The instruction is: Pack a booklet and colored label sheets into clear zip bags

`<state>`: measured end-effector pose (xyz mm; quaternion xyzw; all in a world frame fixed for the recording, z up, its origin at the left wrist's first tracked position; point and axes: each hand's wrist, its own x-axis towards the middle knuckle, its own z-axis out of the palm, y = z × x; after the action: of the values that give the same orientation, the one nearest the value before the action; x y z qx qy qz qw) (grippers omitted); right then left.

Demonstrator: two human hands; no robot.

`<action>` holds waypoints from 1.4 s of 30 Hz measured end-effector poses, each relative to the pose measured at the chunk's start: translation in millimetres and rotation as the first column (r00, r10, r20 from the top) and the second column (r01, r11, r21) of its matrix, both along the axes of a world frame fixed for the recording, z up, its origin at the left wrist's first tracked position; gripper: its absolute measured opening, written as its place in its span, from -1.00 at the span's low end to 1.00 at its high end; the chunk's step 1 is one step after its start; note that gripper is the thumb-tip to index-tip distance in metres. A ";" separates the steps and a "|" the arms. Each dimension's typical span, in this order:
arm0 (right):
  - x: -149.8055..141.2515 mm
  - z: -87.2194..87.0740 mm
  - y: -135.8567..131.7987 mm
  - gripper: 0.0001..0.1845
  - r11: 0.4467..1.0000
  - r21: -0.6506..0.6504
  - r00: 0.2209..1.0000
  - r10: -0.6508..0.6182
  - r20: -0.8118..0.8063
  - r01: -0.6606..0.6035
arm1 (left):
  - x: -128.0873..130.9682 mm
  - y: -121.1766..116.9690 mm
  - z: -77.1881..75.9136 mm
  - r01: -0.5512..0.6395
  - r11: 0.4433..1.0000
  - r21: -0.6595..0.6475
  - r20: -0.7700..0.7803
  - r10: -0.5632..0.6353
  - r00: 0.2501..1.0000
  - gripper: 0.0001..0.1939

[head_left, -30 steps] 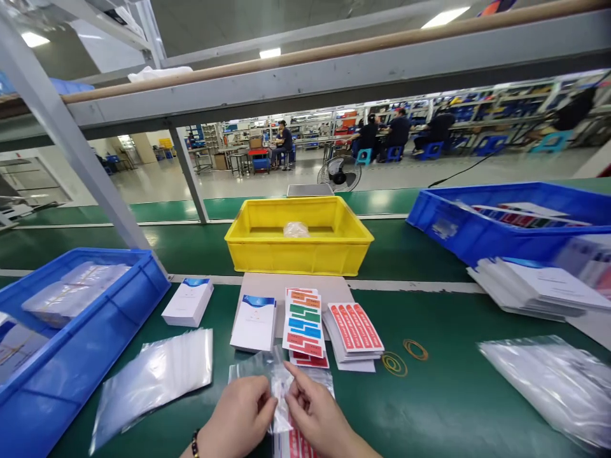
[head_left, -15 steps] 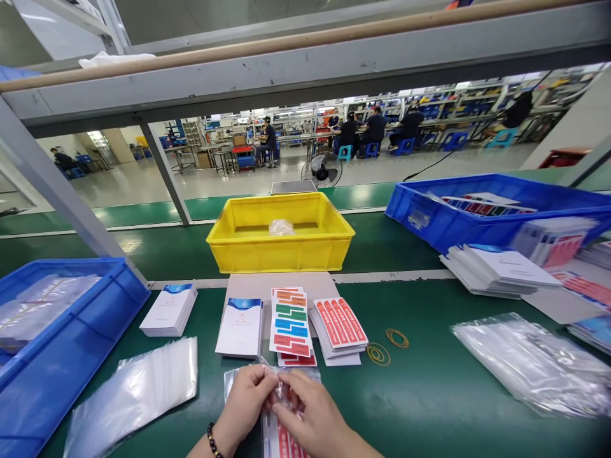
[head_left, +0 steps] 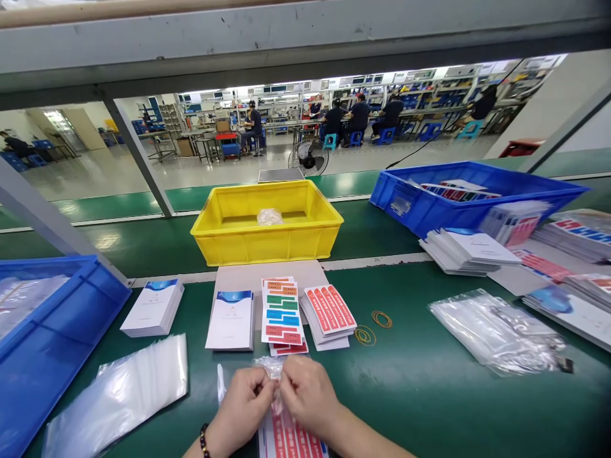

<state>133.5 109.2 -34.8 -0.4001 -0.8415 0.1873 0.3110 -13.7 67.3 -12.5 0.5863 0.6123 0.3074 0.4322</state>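
Note:
Both hands meet low in the middle of the view over a clear plastic bag with red-and-white label sheets under or in it. My left hand, with a dark bead bracelet at the wrist, is closed on the bag's plastic. Beside it my right hand pinches the same plastic, knuckles up. Just beyond the hands stand a stack of white booklets with blue tops, a pile of multicolour label sheets and a stack of red label sheets.
A yellow bin stands behind the stacks. Blue bins flank it left and right. Clear bags lie at left, more bags at right. Rubber bands lie by the red labels; another booklet stack sits left.
My view has shifted, so the scene sits further left and slightly higher. My fingers have curled tighter on the plastic, and my right hand has turned knuckles up.

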 end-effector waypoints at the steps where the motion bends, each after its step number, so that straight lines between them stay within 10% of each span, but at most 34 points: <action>1: 2.3 1.6 2.4 -0.73 0.999 0.017 1.000 -0.027 -0.013 0.028 | -0.7 0.1 0.0 -0.012 1.000 -0.025 0.023 0.012 1.000 -0.66; 11: 5.2 13.1 -12.8 -0.84 0.959 0.137 0.963 0.230 0.139 -0.249 | -11.2 7.4 -2.0 -0.112 0.990 -0.086 0.113 0.121 0.986 -0.63; 14: 7.3 13.6 -7.7 -0.76 0.959 0.049 0.956 0.273 0.109 -0.279 | -16.9 3.2 4.8 -0.087 0.979 0.184 0.025 0.084 0.996 -0.74; 17: 14.4 19.2 0.9 -0.74 0.917 -0.096 0.918 0.393 0.043 -0.388 | -22.9 -1.5 12.2 0.223 0.861 0.457 -0.209 -0.140 0.968 -0.82; 19: 21.4 25.2 6.2 -0.76 0.869 -0.201 0.884 0.466 0.031 -0.452 | -25.7 -3.5 16.2 0.368 0.838 0.402 -0.320 -0.248 0.915 -0.82; 24: 36.1 43.9 13.6 -0.80 0.846 -0.367 0.872 0.465 0.156 -0.386 | -30.1 -4.0 23.2 0.278 0.945 0.175 -0.349 -0.204 0.915 -0.90; 33: -35.3 37.3 25.3 -0.84 0.909 0.219 0.928 0.313 0.201 -0.354 | -25.2 -4.3 15.7 0.402 0.911 0.094 -0.300 -0.359 0.884 -0.83; 38: -76.1 30.1 40.4 -0.64 0.900 0.247 0.891 0.252 0.377 -0.359 | -23.5 -6.2 9.6 0.410 0.898 0.160 -0.227 -0.371 0.900 -0.80; 42: -78.9 30.9 45.8 -0.89 0.890 0.262 0.882 0.254 0.398 -0.375 | -22.4 -7.7 7.6 0.378 0.908 0.183 -0.174 -0.349 0.921 -0.79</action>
<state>54.6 155.0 -4.0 -0.2251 -0.9569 0.0172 0.1826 -36.1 59.5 -4.9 0.7527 0.4839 0.2441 0.3737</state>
